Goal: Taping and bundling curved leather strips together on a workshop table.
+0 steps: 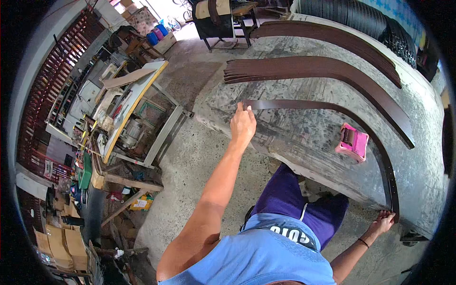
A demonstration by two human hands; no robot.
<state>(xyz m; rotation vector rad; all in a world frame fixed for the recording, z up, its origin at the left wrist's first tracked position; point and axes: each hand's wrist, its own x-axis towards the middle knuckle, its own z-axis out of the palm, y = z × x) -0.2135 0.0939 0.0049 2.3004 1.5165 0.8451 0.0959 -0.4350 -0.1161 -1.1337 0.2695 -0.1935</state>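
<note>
A long dark brown strap (pixel 320 105), leather by its look, stretches along the near part of the grey worktable (pixel 302 139). My left hand (pixel 243 123) grips its left end near the table's edge. Its other end, where a row of small holes shows, is pinched by my right hand (pixel 382 221) at the right front edge. Between strap and table front sits a pink holder (pixel 352 143) with something dark brown in its middle. Farther back lies a thick stack of brown straps (pixel 320 67), and behind that a second stack (pixel 320 32).
Rolled black straps (pixel 349 17) line the table's far side. To the left stands a workbench (pixel 142 85) with a motor (pixel 132 133) beneath it. Cardboard boxes (pixel 66 245) are piled at lower left. A chair (pixel 213 21) with material draped over it stands beyond the table.
</note>
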